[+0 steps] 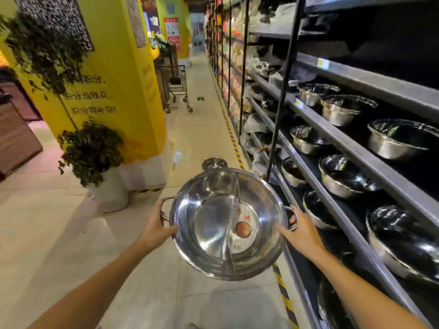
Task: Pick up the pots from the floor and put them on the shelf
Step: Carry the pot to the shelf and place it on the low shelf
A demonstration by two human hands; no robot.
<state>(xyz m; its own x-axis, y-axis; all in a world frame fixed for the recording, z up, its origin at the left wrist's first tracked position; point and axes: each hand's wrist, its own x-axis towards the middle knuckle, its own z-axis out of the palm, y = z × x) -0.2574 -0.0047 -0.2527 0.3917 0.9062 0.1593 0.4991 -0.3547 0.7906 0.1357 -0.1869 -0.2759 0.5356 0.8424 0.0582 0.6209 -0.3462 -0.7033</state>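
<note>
I hold a wide steel pot with a curved divider and a round label inside, lifted above the floor in the aisle. My left hand grips its left handle and rim. My right hand grips the right handle. Another steel pot sits on the floor just beyond it. The grey metal shelf runs along my right and carries several steel pots and bowls, such as one bowl at chest height.
A yellow pillar with a potted plant in a white planter stands on the left. A shopping trolley is parked farther down the aisle. Yellow-black tape lines the floor along the shelf base.
</note>
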